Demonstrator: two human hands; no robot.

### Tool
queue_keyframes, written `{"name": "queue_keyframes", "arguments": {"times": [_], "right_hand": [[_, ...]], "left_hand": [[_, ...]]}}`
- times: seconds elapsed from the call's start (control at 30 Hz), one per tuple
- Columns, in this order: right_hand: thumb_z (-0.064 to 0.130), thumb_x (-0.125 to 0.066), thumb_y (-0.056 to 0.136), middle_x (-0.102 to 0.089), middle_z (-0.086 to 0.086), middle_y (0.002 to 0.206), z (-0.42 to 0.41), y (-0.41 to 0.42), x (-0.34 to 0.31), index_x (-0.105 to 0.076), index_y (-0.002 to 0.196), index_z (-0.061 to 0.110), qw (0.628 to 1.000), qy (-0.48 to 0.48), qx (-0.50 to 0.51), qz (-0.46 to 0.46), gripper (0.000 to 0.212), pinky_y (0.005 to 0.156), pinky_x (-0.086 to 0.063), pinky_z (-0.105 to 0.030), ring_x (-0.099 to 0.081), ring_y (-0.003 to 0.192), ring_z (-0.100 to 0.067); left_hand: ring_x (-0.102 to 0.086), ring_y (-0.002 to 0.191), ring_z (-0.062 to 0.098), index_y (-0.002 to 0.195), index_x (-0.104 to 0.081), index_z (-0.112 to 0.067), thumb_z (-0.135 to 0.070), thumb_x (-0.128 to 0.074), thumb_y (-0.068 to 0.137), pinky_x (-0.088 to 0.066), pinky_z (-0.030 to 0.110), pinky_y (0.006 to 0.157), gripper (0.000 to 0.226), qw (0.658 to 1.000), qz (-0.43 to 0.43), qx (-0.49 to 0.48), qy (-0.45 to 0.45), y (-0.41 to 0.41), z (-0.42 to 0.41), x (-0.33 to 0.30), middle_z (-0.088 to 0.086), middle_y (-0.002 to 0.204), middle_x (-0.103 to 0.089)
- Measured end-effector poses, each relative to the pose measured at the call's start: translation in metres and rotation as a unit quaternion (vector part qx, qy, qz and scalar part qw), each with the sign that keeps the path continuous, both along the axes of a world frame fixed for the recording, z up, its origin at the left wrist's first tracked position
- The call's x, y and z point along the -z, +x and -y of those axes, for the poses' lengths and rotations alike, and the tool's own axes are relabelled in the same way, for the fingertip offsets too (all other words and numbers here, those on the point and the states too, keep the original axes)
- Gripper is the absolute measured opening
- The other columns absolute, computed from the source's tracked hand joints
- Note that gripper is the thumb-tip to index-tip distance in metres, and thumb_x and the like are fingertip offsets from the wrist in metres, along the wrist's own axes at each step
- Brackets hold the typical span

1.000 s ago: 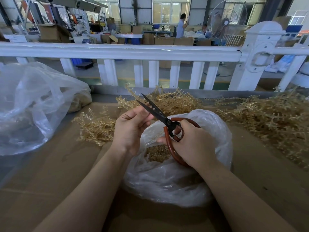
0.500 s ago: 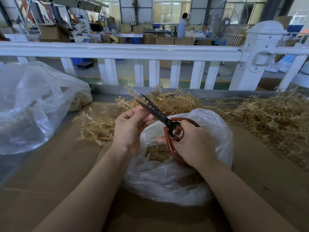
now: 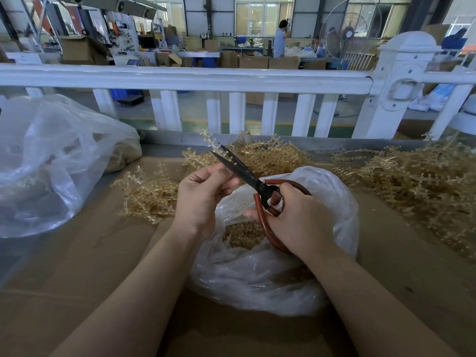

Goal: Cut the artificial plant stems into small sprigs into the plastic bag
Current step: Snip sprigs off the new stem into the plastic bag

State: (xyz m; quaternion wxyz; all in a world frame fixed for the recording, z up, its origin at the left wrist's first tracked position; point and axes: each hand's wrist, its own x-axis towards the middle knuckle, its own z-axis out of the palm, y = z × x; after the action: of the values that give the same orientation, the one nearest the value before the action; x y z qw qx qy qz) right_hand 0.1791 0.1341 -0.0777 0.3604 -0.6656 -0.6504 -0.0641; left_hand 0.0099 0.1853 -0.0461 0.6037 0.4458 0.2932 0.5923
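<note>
Now a pale stem (image 3: 210, 143) is rising between the slightly parted scissors (image 3: 240, 168) blades, left hand (image 3: 203, 195) pinching it, right hand (image 3: 298, 222) gripping the red handles above the plastic bag (image 3: 260, 276) mid-table.

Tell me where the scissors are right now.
In the head view the scissors sit at centre, held by their red handles in the right hand above the open plastic bag, blades pointing up-left past the left hand.
</note>
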Motion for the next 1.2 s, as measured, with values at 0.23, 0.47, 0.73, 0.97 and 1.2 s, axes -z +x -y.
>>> {"name": "queue_keyframes", "arguments": {"times": [0.23, 0.47, 0.73, 0.97, 1.2], "right_hand": [[0.096, -0.04, 0.063, -0.06, 0.014, 0.065, -0.0002, -0.0002, -0.0001, -0.045, 0.076, 0.03, 0.999, 0.002, -0.033, -0.03, 0.067, 0.056, -0.046, -0.02, -0.055, 0.057, 0.001], [0.096, -0.039, 0.062, -0.06, 0.015, 0.073, -0.0007, -0.0014, 0.0008, -0.049, 0.08, 0.028, 0.998, 0.0, -0.043, -0.038, 0.071, 0.062, -0.049, -0.023, -0.057, 0.063, -0.001], [0.095, -0.041, 0.061, -0.064, 0.012, 0.083, 0.0017, -0.001, -0.0031, -0.063, 0.1, 0.022, 0.998, -0.013, -0.041, -0.05, 0.086, 0.069, -0.055, -0.028, -0.062, 0.071, -0.006], [0.093, -0.043, 0.063, -0.061, 0.013, 0.074, 0.0005, -0.0005, -0.0015, -0.05, 0.081, 0.027, 0.998, -0.006, -0.034, -0.043, 0.069, 0.061, -0.049, -0.023, -0.058, 0.063, -0.003], [0.096, -0.037, 0.065, -0.061, 0.014, 0.079, 0.0001, -0.0009, -0.0009, -0.058, 0.092, 0.026, 0.999, 0.003, -0.035, -0.039, 0.078, 0.062, -0.045, -0.018, -0.058, 0.065, -0.002]], "left_hand": [[-0.07, 0.068, 0.01, 0.084, -0.073, -0.01, -0.001, -0.062, 0.089, -0.053, 0.018, 0.061, 0.015, 1.0, 0.016, 0.012, -0.004, 0.0001, -0.0013, 0.0013, 0.004, 0.078, -0.076], [-0.068, 0.065, 0.011, 0.08, -0.075, -0.012, 0.001, -0.063, 0.089, -0.053, 0.019, 0.062, 0.02, 1.0, 0.003, 0.017, 0.003, -0.0005, -0.0015, 0.0015, 0.005, 0.073, -0.074], [-0.064, 0.065, 0.013, 0.085, -0.073, -0.007, 0.003, -0.062, 0.089, -0.051, 0.021, 0.065, 0.016, 0.998, -0.048, 0.02, 0.033, 0.0019, -0.0006, 0.0038, 0.008, 0.073, -0.071], [-0.064, 0.063, 0.013, 0.084, -0.073, -0.007, 0.004, -0.062, 0.089, -0.051, 0.02, 0.063, 0.016, 0.999, -0.041, 0.02, 0.018, 0.0031, -0.0006, 0.0034, 0.008, 0.072, -0.071], [-0.066, 0.064, 0.012, 0.082, -0.074, -0.009, 0.003, -0.063, 0.088, -0.051, 0.02, 0.062, 0.017, 0.999, -0.039, 0.023, 0.01, 0.0037, -0.0004, 0.0038, 0.008, 0.074, -0.072]]}}
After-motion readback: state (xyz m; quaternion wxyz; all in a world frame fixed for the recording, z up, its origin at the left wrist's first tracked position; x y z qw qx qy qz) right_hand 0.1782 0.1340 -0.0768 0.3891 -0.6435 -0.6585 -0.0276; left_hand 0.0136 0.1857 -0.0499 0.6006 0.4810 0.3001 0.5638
